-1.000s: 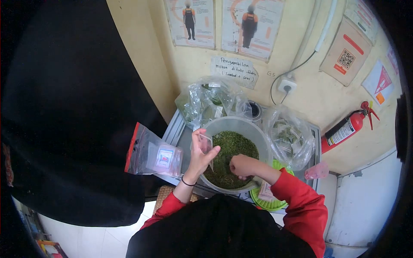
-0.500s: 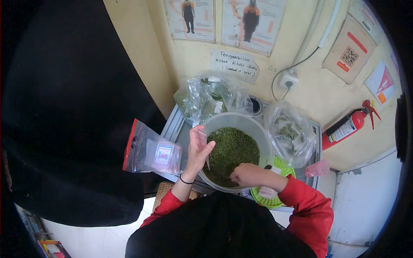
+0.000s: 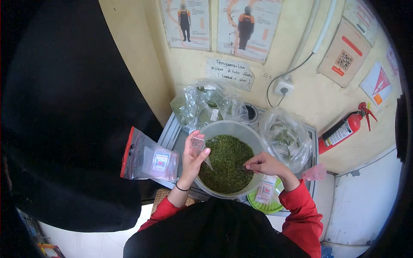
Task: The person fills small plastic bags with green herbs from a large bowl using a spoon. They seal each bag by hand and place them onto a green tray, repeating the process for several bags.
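Observation:
My left hand (image 3: 192, 160) is closed on a small clear plastic bag (image 3: 198, 144) at the left rim of a large translucent tub (image 3: 254, 136). Finely chopped dried green herbs (image 3: 227, 161) lie in the tub. Above their right side, my right hand (image 3: 267, 165) has its thumb and fingers pinched together. Something small and dark shows at those fingertips, but I cannot tell what it is. Below my right forearm, a green round lid or tray (image 3: 270, 207) carries a pack of small printed bags (image 3: 266, 190).
Behind the tub stand a big clear bag of green packets (image 3: 202, 103) and a dark-topped container (image 3: 251, 114). A bag of small filled packets (image 3: 286, 135) sits right. A red-edged zip bag (image 3: 148, 161) overhangs the grey table's (image 3: 168, 136) left side. A fire extinguisher (image 3: 344, 129) hangs right.
My right hand has come up out of the herbs and moved right, fingers now pinched. My left hand still holds the small bag, its opening turned more into view. The camera has tilted slightly.

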{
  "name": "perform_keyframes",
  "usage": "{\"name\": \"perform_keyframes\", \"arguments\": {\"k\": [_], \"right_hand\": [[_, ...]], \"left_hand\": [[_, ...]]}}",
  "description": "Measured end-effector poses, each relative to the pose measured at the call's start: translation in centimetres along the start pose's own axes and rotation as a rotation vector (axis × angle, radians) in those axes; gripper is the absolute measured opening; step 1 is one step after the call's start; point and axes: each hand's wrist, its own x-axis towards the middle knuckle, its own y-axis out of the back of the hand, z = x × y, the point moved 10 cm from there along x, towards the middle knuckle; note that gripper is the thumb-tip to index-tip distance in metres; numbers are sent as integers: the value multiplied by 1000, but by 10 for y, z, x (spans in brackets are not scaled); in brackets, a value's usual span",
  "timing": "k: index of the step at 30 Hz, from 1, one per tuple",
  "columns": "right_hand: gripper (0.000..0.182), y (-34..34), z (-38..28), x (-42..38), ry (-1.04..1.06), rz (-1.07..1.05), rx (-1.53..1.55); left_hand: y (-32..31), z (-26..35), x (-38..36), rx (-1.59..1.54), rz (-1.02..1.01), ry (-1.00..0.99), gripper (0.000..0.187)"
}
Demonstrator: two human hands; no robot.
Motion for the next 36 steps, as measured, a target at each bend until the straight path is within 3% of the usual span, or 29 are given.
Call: {"name": "perform_keyframes", "arguments": {"k": [5,9,13,19,25,28,31,34,36], "right_hand": [[20,27,-23,-10,76,203,-89],[19,43,-54,-18,160,374,-132],[19,32,-88,-20,396,429,-339],[20,15,-88,-15,406,428,-477],[20,46,-79,-40,302,524,-384],[22,38,-55,-32,289,458,-574],[27,33,-106,-48,608,779,-574],[23,1,-106,-29,516,446,-57],[17,-3,-105,-26,581,440,-219]], "left_hand": [[-10,-2,-1,206,-46,65,64],[-28,3,-1,581,-179,-68,63],[-33,10,-3,645,-211,-84,61],[-32,-5,-2,474,-260,20,62],[-33,-2,-2,458,-252,47,66],[-31,3,-2,494,-186,-13,68],[-48,29,-5,673,-163,-174,67],[-63,45,-10,763,-157,-330,66],[-65,52,-12,751,-160,-284,56]]}}
